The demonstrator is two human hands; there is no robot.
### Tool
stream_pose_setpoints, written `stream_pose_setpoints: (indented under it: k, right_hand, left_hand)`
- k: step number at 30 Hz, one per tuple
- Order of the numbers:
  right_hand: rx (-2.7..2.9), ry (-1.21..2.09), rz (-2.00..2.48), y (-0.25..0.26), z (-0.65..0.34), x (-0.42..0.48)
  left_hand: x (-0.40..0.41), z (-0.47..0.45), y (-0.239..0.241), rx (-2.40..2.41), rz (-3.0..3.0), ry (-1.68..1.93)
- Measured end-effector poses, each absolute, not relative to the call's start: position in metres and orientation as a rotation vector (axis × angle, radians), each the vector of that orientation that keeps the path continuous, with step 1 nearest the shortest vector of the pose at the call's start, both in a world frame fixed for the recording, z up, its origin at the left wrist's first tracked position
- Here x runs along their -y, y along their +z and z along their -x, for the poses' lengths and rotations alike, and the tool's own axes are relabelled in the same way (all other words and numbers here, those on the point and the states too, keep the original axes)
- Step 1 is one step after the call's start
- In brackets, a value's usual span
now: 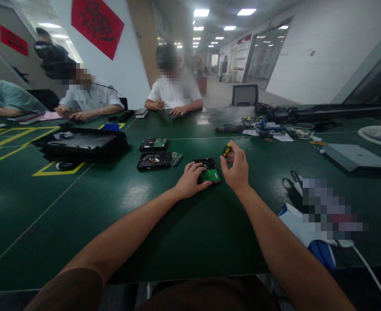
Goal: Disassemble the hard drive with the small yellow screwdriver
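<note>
A black hard drive (206, 163) with a green circuit board (210, 175) lies on the green table (164, 224) in front of me. My left hand (190, 179) rests on its left side, fingers curled against the drive and board. My right hand (236, 167) hovers just right of the drive, fingers pinched round a small yellow-and-black tool (226, 150). Two more opened hard drives (154, 160) (153, 144) with green boards lie to the left, apart from both hands.
A black tray-like case (80, 144) sits at the left by yellow floor-style markings. Cables and tools (268, 127) clutter the far right, with a grey flat box (355, 156) and scissors (295, 177). Other people sit across the table at the far side.
</note>
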State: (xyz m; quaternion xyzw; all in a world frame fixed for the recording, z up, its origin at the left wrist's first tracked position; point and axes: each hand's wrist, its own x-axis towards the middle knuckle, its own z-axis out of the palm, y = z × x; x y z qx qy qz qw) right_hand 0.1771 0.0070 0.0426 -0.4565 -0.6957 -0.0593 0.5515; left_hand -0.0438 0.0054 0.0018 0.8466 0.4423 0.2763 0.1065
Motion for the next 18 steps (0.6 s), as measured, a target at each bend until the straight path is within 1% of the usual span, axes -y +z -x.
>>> stream_pose_setpoints:
  k: [18]
  right_hand:
    - [1.646, -0.123, 1.066, 0.0448, -0.1760, -0.0051]
  left_hand:
    - [-0.0043, 0.0441, 0.0036, -1.289, -2.493, 0.819]
